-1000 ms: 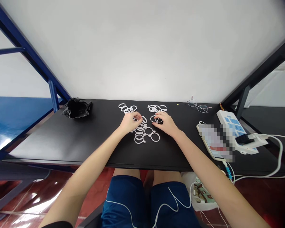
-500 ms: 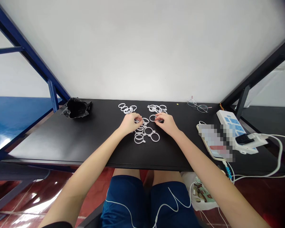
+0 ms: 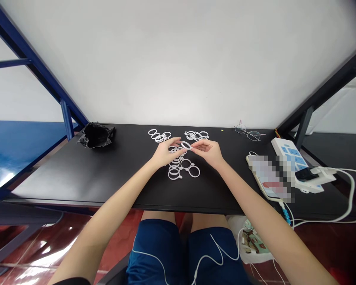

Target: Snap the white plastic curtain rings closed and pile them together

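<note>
Between my hands a white plastic ring is held up off the tabletop, tilted. My right hand pinches its right edge between thumb and fingertips. On the other side my left hand has thumb and fingers apart, close to the ring's left edge; whether the thumb touches it I cannot tell. Below lies a loose pile of similar rings with small round tabs, partly covered by my left hand. Two more clusters lie farther back, a left cluster and a right cluster.
A crumpled black plastic bag stands open at the back left of the black table. Eyeglasses lie at the back right. Nearer on that side are a phone, a power strip and white cables.
My right hand has lifted the ring from the tabletop and brought it left, towards my left hand. The fingers of my left hand have spread apart.
</note>
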`<state>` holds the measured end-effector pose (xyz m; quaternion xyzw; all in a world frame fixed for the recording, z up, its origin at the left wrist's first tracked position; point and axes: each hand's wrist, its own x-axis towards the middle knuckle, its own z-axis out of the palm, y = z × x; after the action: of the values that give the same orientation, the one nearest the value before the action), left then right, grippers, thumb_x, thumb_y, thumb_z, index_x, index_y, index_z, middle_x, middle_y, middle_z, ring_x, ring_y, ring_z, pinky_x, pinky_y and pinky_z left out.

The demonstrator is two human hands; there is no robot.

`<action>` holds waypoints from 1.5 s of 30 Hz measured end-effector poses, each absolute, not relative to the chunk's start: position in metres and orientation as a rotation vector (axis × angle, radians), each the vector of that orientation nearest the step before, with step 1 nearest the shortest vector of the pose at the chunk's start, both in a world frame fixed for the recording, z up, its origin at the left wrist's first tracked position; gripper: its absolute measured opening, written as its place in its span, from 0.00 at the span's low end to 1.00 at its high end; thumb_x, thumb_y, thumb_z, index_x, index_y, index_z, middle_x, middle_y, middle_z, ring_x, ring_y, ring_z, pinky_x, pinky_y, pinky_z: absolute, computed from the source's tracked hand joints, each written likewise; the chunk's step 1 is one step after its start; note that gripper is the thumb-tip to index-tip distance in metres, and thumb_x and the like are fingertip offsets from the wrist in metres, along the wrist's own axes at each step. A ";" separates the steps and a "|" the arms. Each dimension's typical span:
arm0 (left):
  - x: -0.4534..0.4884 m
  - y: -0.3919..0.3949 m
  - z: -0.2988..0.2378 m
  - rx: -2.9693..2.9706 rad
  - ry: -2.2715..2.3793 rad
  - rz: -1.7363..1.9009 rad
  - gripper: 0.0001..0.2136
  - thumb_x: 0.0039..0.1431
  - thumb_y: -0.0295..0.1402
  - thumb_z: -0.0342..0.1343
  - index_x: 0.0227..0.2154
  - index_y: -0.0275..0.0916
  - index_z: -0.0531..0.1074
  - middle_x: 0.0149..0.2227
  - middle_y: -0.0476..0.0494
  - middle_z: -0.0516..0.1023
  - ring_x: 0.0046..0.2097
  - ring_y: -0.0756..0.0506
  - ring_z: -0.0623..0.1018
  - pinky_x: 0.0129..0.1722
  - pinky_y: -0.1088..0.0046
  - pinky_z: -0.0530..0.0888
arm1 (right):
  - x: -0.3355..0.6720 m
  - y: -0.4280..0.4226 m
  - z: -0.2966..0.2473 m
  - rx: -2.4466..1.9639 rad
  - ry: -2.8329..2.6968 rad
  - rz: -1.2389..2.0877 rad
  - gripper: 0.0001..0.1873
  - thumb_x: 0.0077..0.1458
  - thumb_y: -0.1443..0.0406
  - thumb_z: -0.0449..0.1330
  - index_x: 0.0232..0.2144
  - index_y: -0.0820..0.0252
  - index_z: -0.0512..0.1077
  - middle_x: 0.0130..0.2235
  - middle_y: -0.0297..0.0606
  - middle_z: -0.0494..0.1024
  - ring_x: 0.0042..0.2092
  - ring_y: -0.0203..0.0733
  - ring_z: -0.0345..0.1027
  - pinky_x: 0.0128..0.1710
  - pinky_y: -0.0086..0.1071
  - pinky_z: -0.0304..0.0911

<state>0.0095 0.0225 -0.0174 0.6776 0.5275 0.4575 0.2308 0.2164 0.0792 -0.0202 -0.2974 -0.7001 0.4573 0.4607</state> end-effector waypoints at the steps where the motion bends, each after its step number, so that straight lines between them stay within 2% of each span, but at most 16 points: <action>1: 0.010 0.023 -0.017 1.800 1.394 1.240 0.26 0.50 0.43 0.64 0.50 0.36 0.71 0.46 0.37 0.78 0.47 0.41 0.78 0.49 0.64 0.73 | 0.215 0.077 -0.019 -0.710 -1.714 1.167 0.13 0.42 0.60 0.71 0.29 0.61 0.77 0.33 0.41 0.81 0.37 0.46 0.76 0.42 0.42 0.73; 5: 0.012 0.023 -0.015 1.634 1.201 1.227 0.23 0.49 0.42 0.65 0.46 0.33 0.72 0.44 0.35 0.78 0.45 0.40 0.79 0.43 0.64 0.76 | 0.210 0.069 -0.014 -0.682 -1.680 1.246 0.13 0.40 0.60 0.72 0.28 0.61 0.77 0.32 0.40 0.81 0.36 0.45 0.76 0.43 0.42 0.73; 10: 0.011 0.024 -0.018 1.591 1.075 1.201 0.23 0.47 0.38 0.67 0.46 0.33 0.73 0.45 0.35 0.78 0.48 0.39 0.78 0.46 0.63 0.76 | 0.208 0.065 -0.013 -0.691 -1.703 1.309 0.13 0.40 0.60 0.72 0.28 0.61 0.77 0.31 0.39 0.80 0.34 0.43 0.76 0.41 0.40 0.73; 15: 0.012 0.024 -0.017 1.473 1.026 1.236 0.23 0.44 0.36 0.69 0.44 0.32 0.74 0.41 0.36 0.79 0.45 0.40 0.79 0.44 0.63 0.77 | 0.206 0.066 -0.017 -0.733 -1.700 1.313 0.15 0.41 0.58 0.71 0.28 0.60 0.76 0.31 0.39 0.80 0.34 0.43 0.76 0.39 0.39 0.73; 27: 0.007 0.026 -0.018 1.391 0.984 1.221 0.25 0.43 0.35 0.70 0.47 0.33 0.74 0.44 0.35 0.79 0.47 0.39 0.78 0.47 0.62 0.76 | 0.205 0.066 -0.024 -0.715 -1.842 1.312 0.16 0.47 0.54 0.67 0.30 0.60 0.76 0.31 0.38 0.79 0.34 0.42 0.74 0.38 0.36 0.70; 37: 0.010 0.025 -0.015 1.433 0.967 1.256 0.24 0.44 0.37 0.69 0.45 0.34 0.73 0.45 0.35 0.78 0.49 0.39 0.76 0.44 0.63 0.76 | 0.207 0.069 -0.017 -0.759 -1.832 1.286 0.17 0.44 0.52 0.68 0.31 0.60 0.78 0.31 0.39 0.80 0.33 0.42 0.75 0.38 0.37 0.72; 41: 0.007 0.028 -0.015 1.562 1.046 1.352 0.17 0.47 0.38 0.66 0.38 0.35 0.72 0.41 0.39 0.78 0.44 0.44 0.76 0.45 0.65 0.73 | 0.221 0.086 -0.016 -0.891 -1.691 1.160 0.20 0.48 0.51 0.65 0.34 0.61 0.78 0.33 0.42 0.81 0.31 0.41 0.74 0.36 0.36 0.72; 45: 0.004 0.027 -0.014 1.769 1.373 1.323 0.12 0.54 0.40 0.60 0.35 0.37 0.71 0.37 0.43 0.76 0.39 0.47 0.75 0.44 0.67 0.71 | 0.236 0.102 -0.026 -1.094 -1.773 0.820 0.13 0.48 0.57 0.64 0.32 0.62 0.77 0.29 0.40 0.79 0.29 0.41 0.72 0.33 0.36 0.69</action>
<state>0.0043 0.0273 -0.0144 0.6555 0.5086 0.4903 0.2671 0.2364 0.1024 -0.0264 -0.4396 -0.7125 0.3295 0.4364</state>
